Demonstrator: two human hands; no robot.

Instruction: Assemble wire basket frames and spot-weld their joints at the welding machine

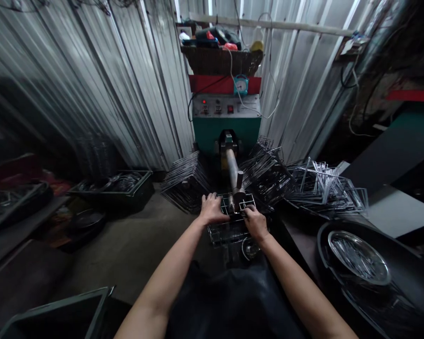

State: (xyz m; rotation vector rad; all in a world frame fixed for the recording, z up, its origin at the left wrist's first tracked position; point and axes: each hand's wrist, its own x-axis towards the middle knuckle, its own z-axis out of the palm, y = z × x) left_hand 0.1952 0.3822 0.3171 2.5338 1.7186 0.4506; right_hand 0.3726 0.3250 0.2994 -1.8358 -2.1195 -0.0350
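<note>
A small wire grid frame (248, 201) lies under the electrode arm of a green spot-welding machine (229, 125). My left hand (211, 209) is closed over the frame's left side, with its thumb along the near edge. At the frame's near right corner, my right hand (256, 223) pinches the wire, its fingertips partly in shadow. The machine's pale arm (232, 162) comes down between both hands to a dark tip holder (239, 195). Just below the hands is a wire rack (226, 234), with a small round metal dish (250, 248) beside it.
Stacked wire frames stand left (187, 181) and right (266, 176) of the machine. Further right are a loose frame pile (328, 188) and a metal bowl of short wires (359, 258) in a black tub (325, 235). Green bins (134, 188) sit at left.
</note>
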